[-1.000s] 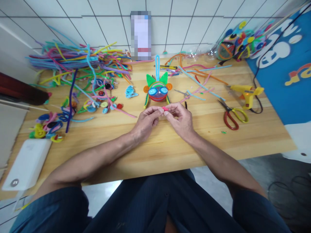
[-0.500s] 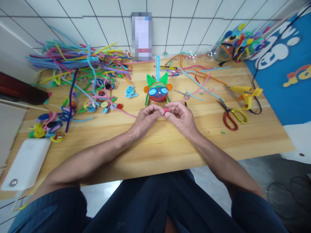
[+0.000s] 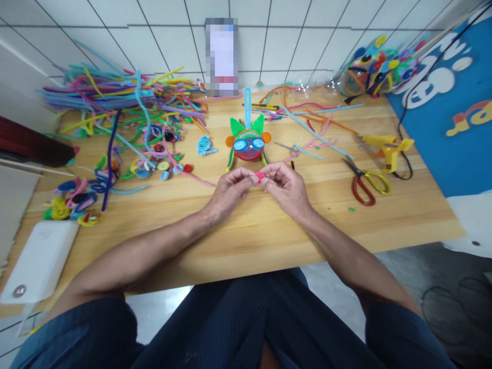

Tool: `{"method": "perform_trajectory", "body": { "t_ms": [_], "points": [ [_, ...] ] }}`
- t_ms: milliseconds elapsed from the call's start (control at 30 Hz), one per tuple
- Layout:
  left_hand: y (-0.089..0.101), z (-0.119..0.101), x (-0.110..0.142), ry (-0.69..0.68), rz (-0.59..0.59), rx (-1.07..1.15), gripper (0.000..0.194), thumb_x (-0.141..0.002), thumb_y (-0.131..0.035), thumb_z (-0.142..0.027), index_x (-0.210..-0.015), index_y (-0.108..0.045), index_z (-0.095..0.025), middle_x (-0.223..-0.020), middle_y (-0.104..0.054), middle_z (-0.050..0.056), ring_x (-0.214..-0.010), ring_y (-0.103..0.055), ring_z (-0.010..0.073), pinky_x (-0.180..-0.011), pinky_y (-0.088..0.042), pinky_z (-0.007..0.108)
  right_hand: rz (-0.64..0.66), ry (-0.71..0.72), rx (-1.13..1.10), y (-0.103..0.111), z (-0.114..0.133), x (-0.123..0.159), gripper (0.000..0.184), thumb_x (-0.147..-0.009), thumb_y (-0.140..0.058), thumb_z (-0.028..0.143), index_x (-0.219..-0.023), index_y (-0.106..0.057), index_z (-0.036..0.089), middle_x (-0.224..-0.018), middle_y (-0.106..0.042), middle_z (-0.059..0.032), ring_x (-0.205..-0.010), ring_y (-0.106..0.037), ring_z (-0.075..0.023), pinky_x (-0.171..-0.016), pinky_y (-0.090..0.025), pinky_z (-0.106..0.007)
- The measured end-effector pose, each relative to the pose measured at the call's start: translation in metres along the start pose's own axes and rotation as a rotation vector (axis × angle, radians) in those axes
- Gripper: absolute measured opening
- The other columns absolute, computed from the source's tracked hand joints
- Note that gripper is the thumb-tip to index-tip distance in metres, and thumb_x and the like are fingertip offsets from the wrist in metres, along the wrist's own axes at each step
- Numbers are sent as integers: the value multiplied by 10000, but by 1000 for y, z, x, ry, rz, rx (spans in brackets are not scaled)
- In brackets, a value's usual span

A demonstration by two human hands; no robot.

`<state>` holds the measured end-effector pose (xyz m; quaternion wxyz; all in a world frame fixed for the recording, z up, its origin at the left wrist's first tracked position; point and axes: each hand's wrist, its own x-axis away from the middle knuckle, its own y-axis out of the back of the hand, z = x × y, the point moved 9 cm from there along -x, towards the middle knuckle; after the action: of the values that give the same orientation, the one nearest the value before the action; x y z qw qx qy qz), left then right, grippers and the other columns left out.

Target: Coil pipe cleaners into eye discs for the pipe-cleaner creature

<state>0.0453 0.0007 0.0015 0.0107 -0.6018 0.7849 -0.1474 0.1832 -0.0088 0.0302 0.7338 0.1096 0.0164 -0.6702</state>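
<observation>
Between my fingertips is a small pinkish-red coil (image 3: 260, 177), likely of pipe cleaner, pinched from both sides. My left hand (image 3: 235, 190) grips its left side between thumb and forefinger. On the other side, my right hand (image 3: 285, 185) holds it the same way. Just beyond my hands stands a pipe-cleaner figure (image 3: 249, 149) with green pointed ears, blue oval eyes, orange side coils and a light-blue loop on top. To its left lies a bunched light-blue pipe cleaner (image 3: 206, 145).
Loose pipe cleaners (image 3: 103, 92) pile up at the back left, with coiled pieces (image 3: 79, 197) nearer me. A white power bank (image 3: 40, 261) lies at the left edge. Scissors (image 3: 364, 184) and a yellow glue gun (image 3: 386, 148) rest at right. A phone (image 3: 222, 56) leans against the tiles.
The red coil has turned slightly between my fingertips and shows more of its face. Both hands stay in nearly the same place; the whole view has shifted a little.
</observation>
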Motion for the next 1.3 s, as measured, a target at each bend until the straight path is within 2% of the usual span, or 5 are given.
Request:
{"method": "perform_trajectory", "body": {
  "t_ms": [133,400,733,1133,1300],
  "points": [
    [-1,-3,0,7,28,-52,132,-783,-740,-299,-764,-686,-180,-586,-526,-47,-503,-375,75,-493,-270,231,39,-18,-4,-2,2,0,132,-842,-661,230,-974,-664,218,-797,-706,22,-689,-636,-113,-648,-505,-259],
    [-2,-7,-3,4,87,-134,201,-802,-725,-365,-757,-660,-181,-560,-469,-56,-509,-359,84,-508,-275,241,69,-71,-50,-5,0,-1,112,-827,-699,276,-912,-677,206,-746,-690,21,-642,-611,-106,-592,-493,-243],
    [2,-13,-3,-48,43,-119,164,-785,-747,-344,-750,-688,-196,-549,-476,-50,-505,-349,88,-505,-260,250,70,-72,-73,-3,-5,-3,202,-814,-728,291,-989,-653,221,-851,-718,8,-721,-646,-120,-668,-521,-266],
    [-3,-16,-2,-45,92,-173,138,-768,-722,-308,-724,-676,-185,-589,-513,-47,-531,-369,84,-533,-291,248,57,-50,-27,-2,-6,-1,174,-818,-715,279,-975,-670,218,-837,-713,3,-736,-659,-131,-683,-532,-275],
    [-1,-15,-3,-37,73,-176,145,-771,-712,-310,-717,-674,-180,-600,-530,-40,-531,-369,85,-530,-293,249,55,-90,-65,0,-8,-3,193,-816,-716,292,-986,-669,217,-835,-704,8,-735,-652,-128,-680,-531,-270]
  ]
}}
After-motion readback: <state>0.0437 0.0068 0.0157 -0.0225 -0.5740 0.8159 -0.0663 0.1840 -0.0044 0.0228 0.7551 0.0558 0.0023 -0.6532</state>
